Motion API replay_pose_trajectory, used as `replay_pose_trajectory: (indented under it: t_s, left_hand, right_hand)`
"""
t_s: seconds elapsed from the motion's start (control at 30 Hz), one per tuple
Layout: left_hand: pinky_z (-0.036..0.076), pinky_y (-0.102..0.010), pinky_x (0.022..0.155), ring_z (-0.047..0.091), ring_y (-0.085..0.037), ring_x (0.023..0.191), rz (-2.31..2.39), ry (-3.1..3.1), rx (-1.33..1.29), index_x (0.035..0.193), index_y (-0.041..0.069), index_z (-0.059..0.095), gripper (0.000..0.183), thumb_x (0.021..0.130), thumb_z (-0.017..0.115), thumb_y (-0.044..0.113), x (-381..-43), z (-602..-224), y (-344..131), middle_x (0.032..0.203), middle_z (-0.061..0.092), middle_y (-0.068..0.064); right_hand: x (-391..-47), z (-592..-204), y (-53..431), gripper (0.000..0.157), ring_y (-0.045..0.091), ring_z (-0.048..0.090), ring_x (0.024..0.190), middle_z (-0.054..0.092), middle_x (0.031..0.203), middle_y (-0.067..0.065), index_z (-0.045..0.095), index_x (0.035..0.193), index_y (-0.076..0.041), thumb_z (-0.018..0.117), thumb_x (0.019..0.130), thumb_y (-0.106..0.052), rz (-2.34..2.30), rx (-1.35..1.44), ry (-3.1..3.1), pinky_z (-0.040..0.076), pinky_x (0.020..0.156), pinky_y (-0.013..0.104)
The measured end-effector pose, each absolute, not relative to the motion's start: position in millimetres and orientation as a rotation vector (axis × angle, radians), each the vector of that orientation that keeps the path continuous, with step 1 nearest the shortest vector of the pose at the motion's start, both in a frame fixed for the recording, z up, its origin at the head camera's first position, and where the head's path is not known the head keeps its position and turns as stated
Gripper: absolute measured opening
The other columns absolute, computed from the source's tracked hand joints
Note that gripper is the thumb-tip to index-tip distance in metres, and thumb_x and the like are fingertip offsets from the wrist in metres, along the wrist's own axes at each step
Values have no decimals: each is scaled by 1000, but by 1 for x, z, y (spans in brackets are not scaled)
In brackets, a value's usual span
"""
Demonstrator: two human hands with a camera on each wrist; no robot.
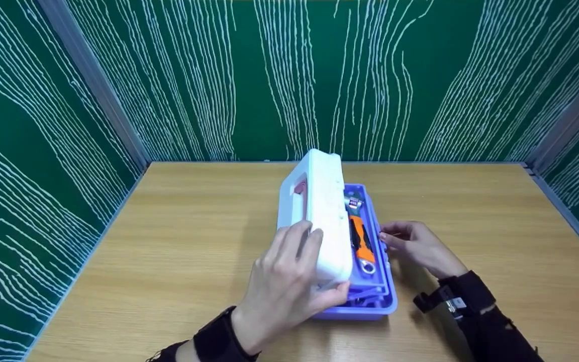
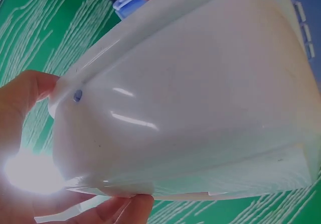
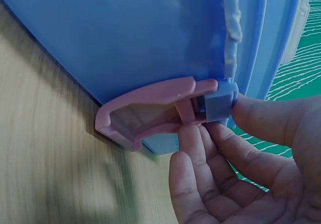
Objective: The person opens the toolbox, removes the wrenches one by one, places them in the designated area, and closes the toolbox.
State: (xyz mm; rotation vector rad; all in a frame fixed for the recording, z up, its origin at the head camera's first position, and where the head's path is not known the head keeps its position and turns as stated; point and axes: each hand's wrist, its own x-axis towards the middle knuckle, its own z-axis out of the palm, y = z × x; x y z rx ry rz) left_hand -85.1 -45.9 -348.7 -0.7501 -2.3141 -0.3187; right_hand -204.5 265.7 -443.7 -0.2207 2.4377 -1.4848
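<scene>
Toolbox (image 1: 392, 304) at mid-table (image 1: 194, 241), its white lid (image 1: 330, 216) tilted partway over the purple base (image 1: 355, 315). Your left hand (image 1: 284, 274) grips the lid's near end between thumb and fingers; your right hand (image 1: 422, 246) pinches the blue latch mount (image 3: 219, 103) beside the pink latch (image 3: 145, 94) on the base's side. In the tray (image 1: 370, 285) lies an adjustable wrench (image 1: 362, 237), its handle orange and black. To swing the lid well, turn it evenly about its hinge, steady the base, and keep fingertips off the rim. Behind stand white-streaked green panels (image 1: 249, 100).
</scene>
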Motion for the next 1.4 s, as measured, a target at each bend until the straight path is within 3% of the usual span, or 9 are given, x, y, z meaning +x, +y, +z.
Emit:
replay_pose_trajectory:
  t_s: [0.23, 0.73, 1.4]
  left_hand:
    - [68, -38, 85, 73, -28, 112, -393, -2334, -716, 126, 5, 70, 77, 77, 87, 63, -84, -349, -54, 125, 72, -16]
    - [68, -36, 86, 72, -27, 109, -467, -2342, -649, 125, 3, 69, 79, 75, 90, 61, -84, -351, -70, 125, 70, -16]
    - [66, -35, 95, 69, -23, 107, -568, -2367, -576, 124, 3, 68, 74, 75, 91, 53, -82, -354, -92, 123, 67, -14]
  right_hand:
    - [-204, -444, 265, 51, 25, 71, 119, 70, 136, 23, 57, 147, 6, 65, 108, -28, -1466, -180, 2437, 58, 110, 47]
    - [-203, -444, 266, 49, 19, 72, 112, 71, 133, 23, 57, 145, 9, 65, 108, -22, -1534, -242, 2403, 62, 102, 34]
    - [-205, -443, 264, 51, 28, 69, 123, 67, 140, 26, 57, 147, 6, 64, 108, -26, -1446, -194, 2458, 57, 112, 46]
